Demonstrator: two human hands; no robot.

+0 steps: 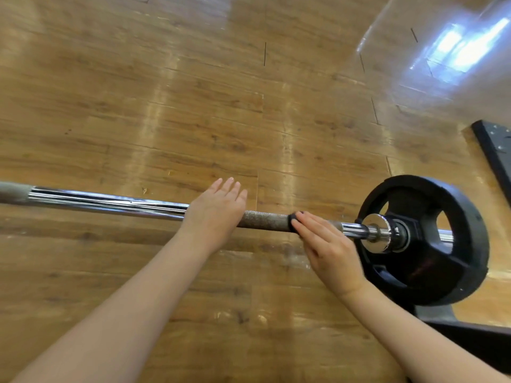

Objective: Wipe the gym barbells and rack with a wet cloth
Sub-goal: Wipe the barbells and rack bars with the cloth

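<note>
A chrome barbell (110,201) runs across the view above a wooden floor, with a rough, rusty grip section (265,220) near its right end. A black weight plate (431,272) sits on the right sleeve. My left hand (214,217) lies flat on the bar, palm down, fingers straight and apart, holding nothing. My right hand (329,250) presses a small dark cloth (292,220) around the bar just left of the plate. Only an edge of the cloth shows past the fingertips.
A black metal rack part (495,150) stands at the right edge, and a dark rack base (470,341) lies under the plate at the lower right. Glossy wooden floor (193,92) fills the background, with window glare at the top right.
</note>
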